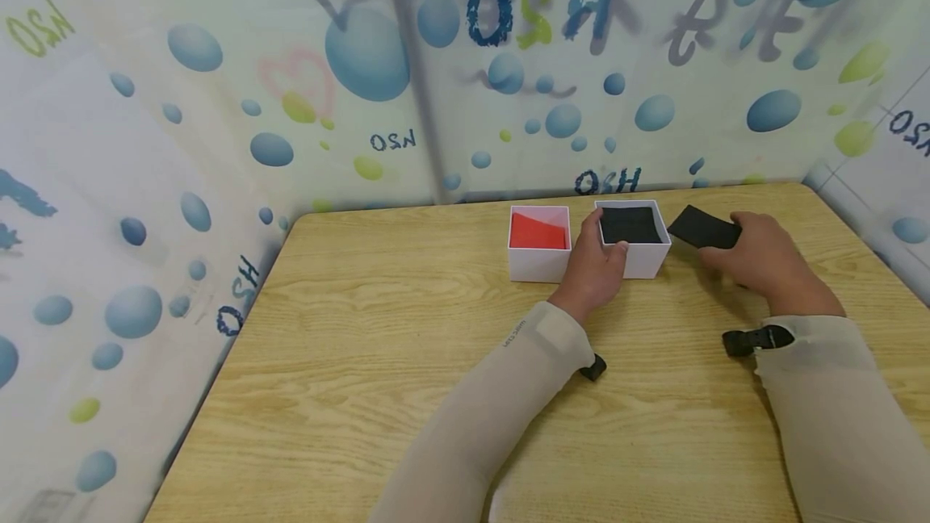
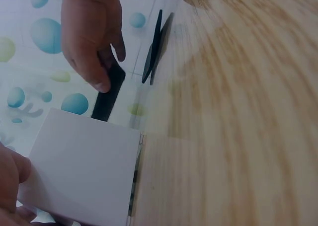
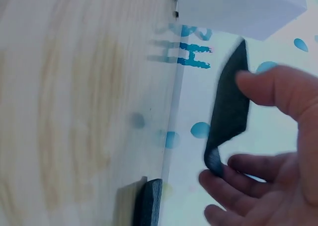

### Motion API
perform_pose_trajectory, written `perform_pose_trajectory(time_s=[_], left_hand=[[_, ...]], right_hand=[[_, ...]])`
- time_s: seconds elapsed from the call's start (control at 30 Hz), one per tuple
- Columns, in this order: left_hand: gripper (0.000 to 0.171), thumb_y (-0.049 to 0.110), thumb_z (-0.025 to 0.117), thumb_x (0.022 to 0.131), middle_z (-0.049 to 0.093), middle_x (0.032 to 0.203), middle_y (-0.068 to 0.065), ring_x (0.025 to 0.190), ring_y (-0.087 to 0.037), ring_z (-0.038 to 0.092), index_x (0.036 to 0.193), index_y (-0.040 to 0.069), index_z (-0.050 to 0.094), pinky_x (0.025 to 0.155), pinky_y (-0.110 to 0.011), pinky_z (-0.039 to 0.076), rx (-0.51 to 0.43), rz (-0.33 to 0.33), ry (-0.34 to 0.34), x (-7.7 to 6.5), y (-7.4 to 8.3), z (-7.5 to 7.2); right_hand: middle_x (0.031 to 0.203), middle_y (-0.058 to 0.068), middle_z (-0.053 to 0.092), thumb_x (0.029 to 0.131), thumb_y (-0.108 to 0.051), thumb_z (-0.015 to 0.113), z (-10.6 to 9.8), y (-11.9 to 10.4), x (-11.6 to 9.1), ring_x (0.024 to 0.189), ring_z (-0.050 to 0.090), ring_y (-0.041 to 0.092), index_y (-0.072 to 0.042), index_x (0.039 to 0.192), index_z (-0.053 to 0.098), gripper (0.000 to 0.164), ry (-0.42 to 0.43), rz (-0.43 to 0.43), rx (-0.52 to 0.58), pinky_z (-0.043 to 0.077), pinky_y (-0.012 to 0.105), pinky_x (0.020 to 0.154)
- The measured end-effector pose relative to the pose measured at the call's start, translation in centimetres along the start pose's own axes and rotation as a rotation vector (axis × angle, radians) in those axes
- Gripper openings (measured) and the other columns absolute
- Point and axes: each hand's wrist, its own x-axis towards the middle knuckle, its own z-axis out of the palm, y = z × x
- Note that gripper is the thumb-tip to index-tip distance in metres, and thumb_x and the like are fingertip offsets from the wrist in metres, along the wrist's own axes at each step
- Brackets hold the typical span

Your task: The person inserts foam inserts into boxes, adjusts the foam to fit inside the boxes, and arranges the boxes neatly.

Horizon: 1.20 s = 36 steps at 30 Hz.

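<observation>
My left hand (image 1: 596, 269) grips the near left side of a white open-topped box (image 1: 647, 261), thumb at its front. Inside that box lies a black sheet-like piece (image 1: 628, 224). To its right, my right hand (image 1: 763, 253) pinches a thin black rectangular piece (image 1: 703, 228) between thumb and fingers, close to the box's right edge. In the right wrist view this black piece (image 3: 231, 99) looks slightly bent at one end. Another flat black piece (image 2: 154, 49) rests on the table beyond the right hand in the left wrist view; the right hand hides it from the head view.
A second white box (image 1: 539, 265) stands left of the first, with a red piece (image 1: 536, 231) in it. Both are near the back edge of the wooden table (image 1: 363, 361). A patterned curtain-like wall (image 1: 465, 127) rises directly behind the table.
</observation>
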Motion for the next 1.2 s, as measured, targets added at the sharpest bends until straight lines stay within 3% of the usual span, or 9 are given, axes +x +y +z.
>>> perform_pose_trajectory(time_s=[0.2,0.47,0.8,1.2], left_hand=[[0.066,0.033,0.055,0.110,0.037,0.169,0.007,0.152,-0.016,0.041,0.167,0.030,0.022,0.124,-0.043,0.038,0.003,0.001,-0.001,0.1,0.0,0.1],[0.066,0.033,0.056,0.110,0.037,0.169,0.007,0.152,-0.016,0.042,0.167,0.030,0.022,0.124,-0.044,0.038,-0.005,-0.002,-0.001,0.1,-0.1,0.1],[0.066,0.034,0.055,0.110,0.035,0.170,0.005,0.154,-0.017,0.039,0.167,0.030,0.022,0.124,-0.045,0.038,-0.014,0.006,-0.002,0.3,-0.2,0.1],[0.067,0.035,0.057,0.109,0.035,0.171,0.006,0.156,-0.017,0.037,0.167,0.030,0.022,0.123,-0.045,0.039,0.005,0.006,-0.001,0.1,-0.1,0.0]], right_hand=[[0.152,0.048,0.032,0.103,-0.043,0.061,0.0,-0.6,-0.2,0.134,0.037,0.065,0.015,0.160,0.017,0.093,0.138,0.004,0.089,0.035,0.077,0.108],[0.156,0.043,0.036,0.102,-0.042,0.064,0.1,-2.1,-0.3,0.137,0.038,0.063,0.008,0.163,0.022,0.090,0.210,-0.067,0.153,0.034,0.076,0.109],[0.163,0.033,0.035,0.100,-0.025,0.072,0.7,-4.3,-0.8,0.148,0.038,0.055,0.002,0.164,0.026,0.084,0.191,-0.210,0.314,0.033,0.064,0.120],[0.165,0.031,0.033,0.100,-0.013,0.073,1.9,-5.5,-0.7,0.151,0.035,0.051,0.001,0.165,0.026,0.081,0.123,-0.276,0.351,0.032,0.061,0.121]])
